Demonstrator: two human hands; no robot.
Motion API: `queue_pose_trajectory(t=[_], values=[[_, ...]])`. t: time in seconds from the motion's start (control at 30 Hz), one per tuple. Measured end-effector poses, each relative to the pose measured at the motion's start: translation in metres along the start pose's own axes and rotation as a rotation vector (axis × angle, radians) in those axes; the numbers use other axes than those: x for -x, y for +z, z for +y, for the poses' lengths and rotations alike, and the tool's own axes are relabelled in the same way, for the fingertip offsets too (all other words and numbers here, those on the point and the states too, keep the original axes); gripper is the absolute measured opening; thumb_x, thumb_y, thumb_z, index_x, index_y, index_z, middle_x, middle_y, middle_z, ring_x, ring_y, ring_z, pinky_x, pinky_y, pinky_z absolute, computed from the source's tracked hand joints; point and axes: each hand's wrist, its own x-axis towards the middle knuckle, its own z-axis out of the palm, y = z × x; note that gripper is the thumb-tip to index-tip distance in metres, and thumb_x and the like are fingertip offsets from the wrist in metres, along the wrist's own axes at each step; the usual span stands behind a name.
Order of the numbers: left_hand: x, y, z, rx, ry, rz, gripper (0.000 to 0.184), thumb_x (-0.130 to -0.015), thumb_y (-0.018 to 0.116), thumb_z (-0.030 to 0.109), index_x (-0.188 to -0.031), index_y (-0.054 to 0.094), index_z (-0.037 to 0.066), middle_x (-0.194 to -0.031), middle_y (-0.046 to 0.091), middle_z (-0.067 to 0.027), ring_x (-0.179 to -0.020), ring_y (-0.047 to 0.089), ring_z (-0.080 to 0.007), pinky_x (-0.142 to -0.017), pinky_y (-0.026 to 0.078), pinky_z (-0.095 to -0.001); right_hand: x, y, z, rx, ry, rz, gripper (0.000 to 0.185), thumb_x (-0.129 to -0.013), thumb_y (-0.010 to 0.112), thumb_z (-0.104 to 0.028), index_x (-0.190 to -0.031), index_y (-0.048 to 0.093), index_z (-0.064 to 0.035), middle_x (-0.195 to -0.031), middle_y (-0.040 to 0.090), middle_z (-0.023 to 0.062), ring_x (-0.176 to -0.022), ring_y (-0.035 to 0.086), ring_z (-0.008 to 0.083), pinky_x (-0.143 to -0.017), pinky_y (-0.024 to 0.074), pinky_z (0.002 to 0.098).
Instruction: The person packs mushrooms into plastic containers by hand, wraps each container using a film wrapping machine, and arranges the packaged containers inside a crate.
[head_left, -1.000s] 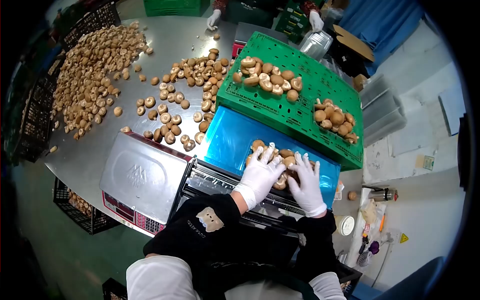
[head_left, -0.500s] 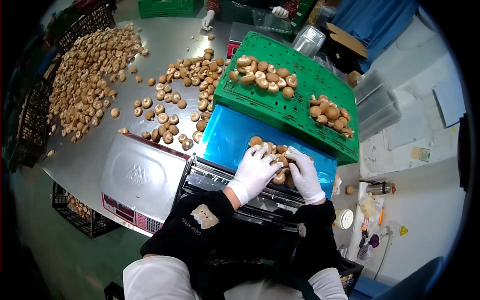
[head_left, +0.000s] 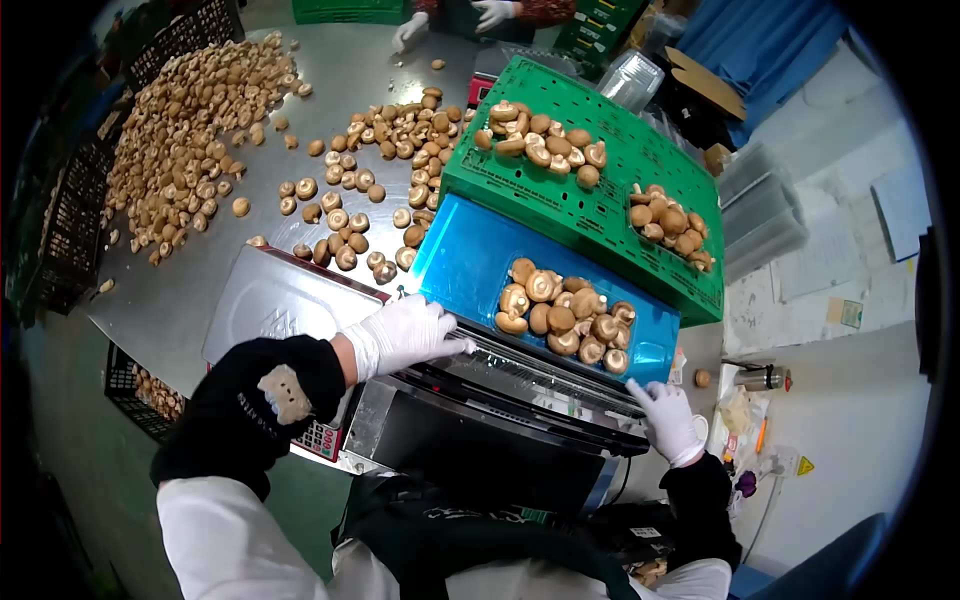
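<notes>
Several brown mushrooms [head_left: 565, 318] lie in a cluster on the blue sheet-like surface [head_left: 460, 250], behind a black wrapping machine [head_left: 490, 440]. My white-gloved left hand [head_left: 405, 337] is at the machine's left end, fingers pinched together at the edge of clear plastic film [head_left: 550, 378]. At the right end, my gloved right hand [head_left: 668, 420] closes its fingertips on the film's other corner. Between both hands the film looks shiny and runs along the machine's front bar. The exact grip is partly hidden by the fingers.
An upturned green crate [head_left: 600, 215] bears two groups of mushrooms. A scale [head_left: 285, 295] stands left of the machine. Many mushrooms [head_left: 180, 150] are heaped on the metal table [head_left: 340, 70]. Across it are a co-worker's gloved hands [head_left: 410, 32]. A steel flask [head_left: 760, 377] lies right.
Both my hands have left the mushrooms and moved apart, the left toward the lower left, the right toward the lower right, onto the film. The mushrooms stay on the blue surface.
</notes>
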Motion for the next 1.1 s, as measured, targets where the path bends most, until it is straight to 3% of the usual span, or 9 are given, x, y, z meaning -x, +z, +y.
queue_pose_trajectory(t=[0.23,0.3,0.43,0.53,0.63,0.7,0.83,0.97,1.1], values=[[-0.027,0.036,-0.014,0.101,0.149,-0.157,0.017,-0.08,0.049,0.019,-0.094,0.057,0.015,-0.073,0.052,-0.0067,-0.067,0.057,-0.0237,-0.055,0.046,-0.0355,-0.028,0.038,-0.01,0.234,-0.426,0.133,0.027,-0.074,0.057,-0.022,-0.101,0.056,-0.0239,-0.06,0.045,-0.0014,-0.058,0.051,0.0157,-0.055,0.0363,0.0298],[-0.021,0.032,-0.01,0.099,0.22,-0.006,0.014,-0.078,0.051,0.022,-0.087,0.059,0.015,-0.071,0.053,-0.0066,-0.068,0.057,-0.0242,-0.056,0.046,-0.0357,-0.036,0.038,-0.02,0.008,-0.331,0.215,0.021,-0.074,0.057,-0.021,-0.094,0.059,-0.0222,-0.056,0.045,-0.0011,-0.055,0.05,0.0174,-0.054,0.0362,0.0306],[-0.011,0.02,0.021,0.205,-0.146,0.015,0.008,-0.071,0.054,0.016,-0.077,0.06,0.014,-0.07,0.054,-0.0077,-0.064,0.058,-0.0257,-0.056,0.046,-0.037,-0.01,0.046,-0.033,-0.641,0.069,0.407,0.008,-0.077,0.056,-0.008,-0.081,0.063,-0.0091,-0.073,0.062,0.0058,-0.061,0.057,0.0212,-0.059,0.0426,0.0285],[0.004,-0.017,0.054,0.757,-0.379,-0.209,0.01,-0.08,0.05,0.014,-0.087,0.056,0.013,-0.069,0.055,-0.0069,-0.061,0.057,-0.0246,-0.056,0.046,-0.0342,0.045,0.011,-0.041,-1.155,0.375,0.173,0.012,-0.082,0.054,-0.008,-0.081,0.059,0.0026,-0.07,0.06,0.0068,-0.064,0.055,0.011,-0.061,0.0429,0.0225],[0.006,-0.075,0.052,1.726,-0.414,-0.553,0.016,-0.092,0.039,0.019,-0.092,0.05,0.008,-0.071,0.053,-0.0031,-0.067,0.055,-0.011,-0.059,0.045,-0.0283,0.079,-0.043,-0.038,-1.628,0.712,0.117,0.012,-0.079,0.057,-0.005,-0.07,0.051,0.0004,-0.052,0.049,0.004,-0.04,0.048,0.0111,-0.038,0.0354,0.0221],[-0.008,-0.114,0.038,1.771,-0.134,0.017,0.021,-0.093,0.039,0.023,-0.091,0.048,0.004,-0.073,0.052,-0.0034,-0.074,0.052,-0.0091,-0.066,0.044,-0.027,0.089,-0.066,-0.023,-1.737,0.303,0.493,0.014,-0.083,0.052,-0.007,-0.071,0.046,-0.0018,-0.054,0.052,0.0114,-0.04,0.051,0.0236,-0.038,0.0423,0.0308],[-0.075,-0.12,-0.009,1.392,-0.185,0.778,0.014,-0.087,0.043,0.011,-0.096,0.047,0.001,-0.092,0.058,-0.0091,-0.085,0.056,-0.0191,-0.077,0.043,-0.0324,0.007,-0.09,-0.006,-1.335,0.238,1.108,0.015,-0.085,0.046,-0.01,-0.087,0.054,0.0014,-0.092,0.056,0.0157,-0.089,0.055,0.0242,-0.08,0.0429,0.0365],[-0.132,-0.029,-0.037,0.266,-0.428,0.583,0.044,-0.083,0.044,0.018,-0.125,0.036,0.008,-0.119,0.047,-0.0179,-0.113,0.04,-0.0351,-0.095,0.03,-0.0453,-0.099,-0.026,0.043,-0.744,0.02,0.744,0.032,-0.078,0.052,-0.017,-0.106,0.05,-0.0021,-0.121,0.047,0.0203,-0.12,0.035,0.0338,-0.101,0.0227,0.0403],[-0.13,0.035,-0.032,0.274,-0.471,0.236,0.058,-0.085,0.041,0.024,-0.137,0.015,0.017,-0.126,0.044,-0.0124,-0.123,0.03,-0.0341,-0.099,0.019,-0.053,-0.128,0.047,0.046,-0.486,0.121,0.419,0.037,-0.082,0.047,-0.023,-0.114,0.044,-0.0052,-0.125,0.045,0.0157,-0.125,0.025,0.0369,-0.104,0.0142,0.044]])
